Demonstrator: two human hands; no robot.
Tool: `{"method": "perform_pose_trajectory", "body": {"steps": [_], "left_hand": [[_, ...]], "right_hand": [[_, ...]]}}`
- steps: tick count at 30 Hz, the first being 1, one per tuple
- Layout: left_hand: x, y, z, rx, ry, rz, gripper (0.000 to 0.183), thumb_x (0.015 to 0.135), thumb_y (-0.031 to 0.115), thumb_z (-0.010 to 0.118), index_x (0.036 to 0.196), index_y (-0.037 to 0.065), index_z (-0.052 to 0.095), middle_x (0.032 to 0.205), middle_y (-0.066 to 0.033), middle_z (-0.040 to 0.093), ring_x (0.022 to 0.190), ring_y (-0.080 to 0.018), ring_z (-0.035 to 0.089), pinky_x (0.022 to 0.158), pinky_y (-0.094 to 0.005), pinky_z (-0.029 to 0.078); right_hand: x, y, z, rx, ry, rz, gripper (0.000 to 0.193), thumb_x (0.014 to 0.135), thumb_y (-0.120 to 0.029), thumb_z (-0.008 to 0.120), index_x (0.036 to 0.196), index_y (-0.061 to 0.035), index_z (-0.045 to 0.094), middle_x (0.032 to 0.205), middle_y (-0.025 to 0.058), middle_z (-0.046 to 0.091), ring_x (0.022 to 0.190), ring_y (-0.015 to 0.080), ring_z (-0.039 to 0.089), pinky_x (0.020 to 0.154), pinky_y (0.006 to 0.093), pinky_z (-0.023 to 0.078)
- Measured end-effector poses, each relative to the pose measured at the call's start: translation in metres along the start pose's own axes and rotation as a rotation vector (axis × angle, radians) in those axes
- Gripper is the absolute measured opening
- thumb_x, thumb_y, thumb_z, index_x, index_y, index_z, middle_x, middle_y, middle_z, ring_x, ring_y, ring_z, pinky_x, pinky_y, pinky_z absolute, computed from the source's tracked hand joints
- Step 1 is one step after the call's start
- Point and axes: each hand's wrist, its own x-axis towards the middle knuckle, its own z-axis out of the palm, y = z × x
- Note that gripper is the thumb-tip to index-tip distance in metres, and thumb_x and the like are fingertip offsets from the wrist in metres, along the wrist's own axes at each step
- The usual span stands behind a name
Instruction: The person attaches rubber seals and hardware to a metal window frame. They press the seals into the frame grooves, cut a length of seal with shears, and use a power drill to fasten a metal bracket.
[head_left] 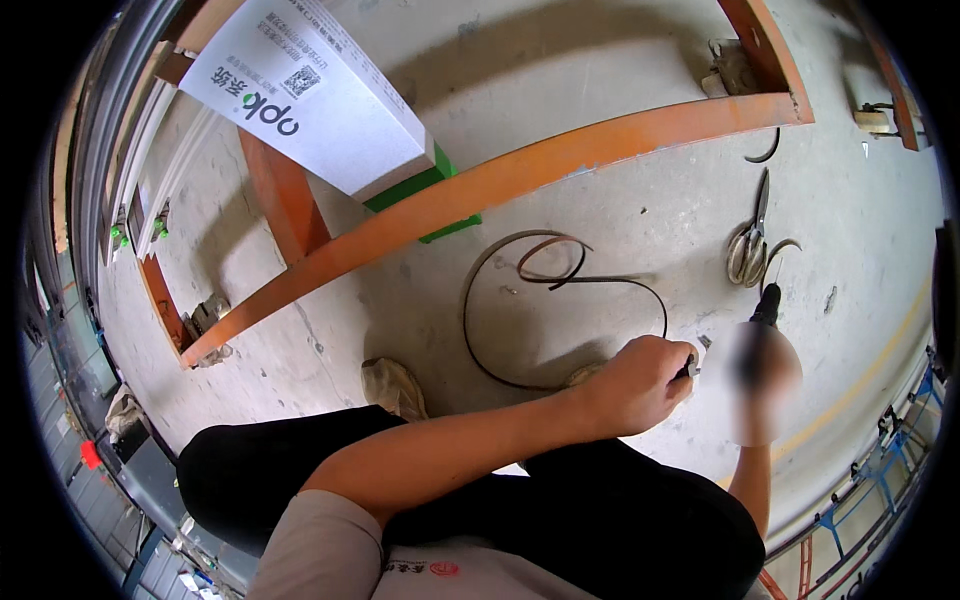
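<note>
My left hand point(640, 385) is closed at the lower right of the middle, thumb pressed against the curled fingers. A long, thin dark strip point(480, 350) loops over the floor and runs up into it. A small dark end pokes out of the fist, with a small metal-looking bit point(705, 342) beside it. My right hand point(768, 385), blurred, is wrapped round a black tool point(767, 305) with a thin metal tip pointing away from me. The tool's kind cannot be made out. Just beyond it lie metal-handled scissors point(748, 250) and a short curved strip piece point(784, 246).
An orange metal frame point(500, 170) crosses in front of me on small supports. A white and green carton point(370, 140) rests against it. Another curved offcut point(768, 152) lies farther off. Long profiles point(130, 150) stand at the left. My shoe point(393, 388) is near the strip.
</note>
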Motion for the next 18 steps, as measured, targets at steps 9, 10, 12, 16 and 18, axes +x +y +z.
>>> {"method": "perform_pose_trajectory", "body": {"steps": [9, 10, 12, 16, 18], "left_hand": [[0.006, 0.068, -0.036, 0.540, 0.111, 0.351, 0.054, 0.090, 0.017, 0.063, 0.133, -0.010, 0.045, 0.115, -0.0232, 0.056, 0.108, -0.0380, 0.054, 0.106, -0.0504, 0.037], [0.013, 0.085, -0.045, 0.497, -0.010, 0.226, 0.055, 0.090, 0.017, 0.062, 0.135, -0.010, 0.043, 0.119, -0.0233, 0.054, 0.110, -0.0383, 0.053, 0.108, -0.0514, 0.035], [0.026, 0.088, -0.037, 0.444, 0.012, 0.256, 0.056, 0.092, 0.015, 0.059, 0.139, -0.008, 0.040, 0.124, -0.0229, 0.051, 0.115, -0.0388, 0.050, 0.113, -0.0520, 0.031], [0.035, 0.112, -0.036, 0.359, 0.177, 0.409, 0.049, 0.096, 0.014, 0.053, 0.141, -0.004, 0.040, 0.121, -0.0212, 0.053, 0.117, -0.0372, 0.051, 0.105, -0.0464, 0.039], [0.037, 0.138, -0.060, 0.322, 0.104, 0.329, 0.040, 0.097, 0.016, 0.053, 0.131, -0.003, 0.046, 0.112, -0.0230, 0.057, 0.107, -0.0395, 0.054, 0.094, -0.0462, 0.044]], "right_hand": [[0.010, -0.063, -0.015, 0.087, -0.051, 0.046, 0.060, 0.086, 0.004, 0.054, 0.145, 0.0009, 0.045, 0.145, 0.0286, 0.045, 0.134, 0.0485, 0.039, 0.112, 0.0549, 0.033], [0.030, -0.106, -0.052, 0.373, 0.055, 0.003, 0.054, 0.089, 0.000, 0.056, 0.142, 0.0054, 0.046, 0.143, 0.0291, 0.048, 0.134, 0.0477, 0.042, 0.112, 0.0542, 0.034], [0.060, -0.174, -0.122, 1.110, -0.080, -0.129, 0.045, 0.096, -0.006, 0.053, 0.138, 0.0079, 0.048, 0.136, 0.0274, 0.057, 0.122, 0.0415, 0.059, 0.105, 0.0435, 0.043], [0.075, -0.211, -0.117, 1.193, 0.072, -0.434, 0.048, 0.103, -0.032, 0.058, 0.132, 0.0061, 0.056, 0.128, 0.0158, 0.062, 0.115, 0.0235, 0.057, 0.101, 0.0356, 0.044], [0.092, -0.216, -0.122, 1.164, 0.061, -0.428, 0.047, 0.103, -0.031, 0.057, 0.131, 0.0064, 0.056, 0.122, 0.0140, 0.064, 0.110, 0.0226, 0.059, 0.098, 0.0342, 0.046]]}}
